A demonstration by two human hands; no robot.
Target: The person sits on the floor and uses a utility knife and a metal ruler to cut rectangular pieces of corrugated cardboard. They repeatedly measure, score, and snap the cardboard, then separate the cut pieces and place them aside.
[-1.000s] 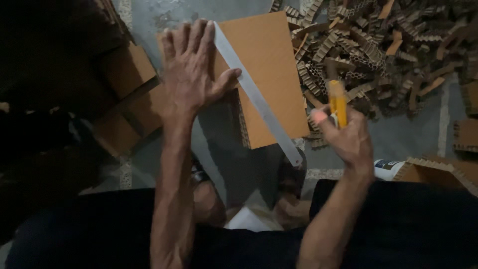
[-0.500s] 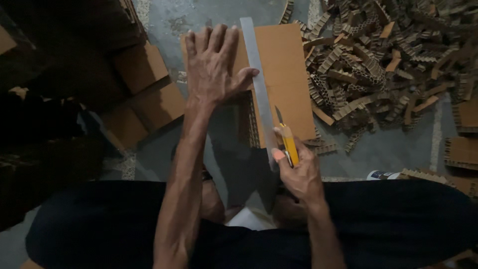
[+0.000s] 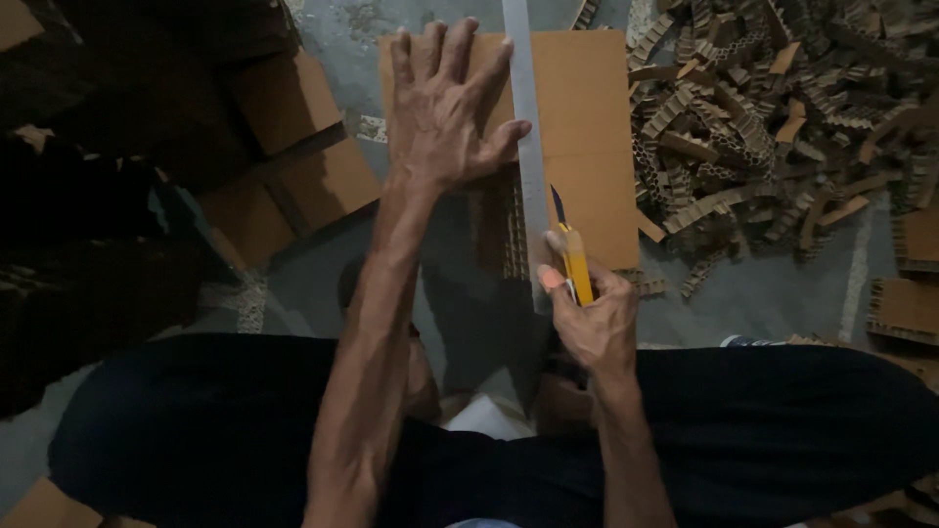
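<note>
Your right hand (image 3: 594, 323) was clenched round the yellow utility knife (image 3: 574, 262), blade against the metal ruler (image 3: 526, 147). Your left hand (image 3: 445, 108), fingers spread, pressed the cardboard sheet (image 3: 587, 108) flat on the floor (image 3: 782, 293); the ruler's long axis ran straight away from you.

1. The sheet (image 3: 587, 127) under the hands is showing as matt brown cardboard, smooth on its face, with a ribbed, corrugated core along its near cut edge.
2. The straightedge (image 3: 526, 147) is looking like dull grey metal, flat and smooth.
3. The knife (image 3: 574, 264) is showing a yellow plastic body with a slight sheen and a thin dark metal blade.
4. The offcut strips (image 3: 773, 127) are lying as rough corrugated cardboard with open fluted edges.
5. The floor (image 3: 763, 293) is appearing as rough, matt grey concrete.
</note>
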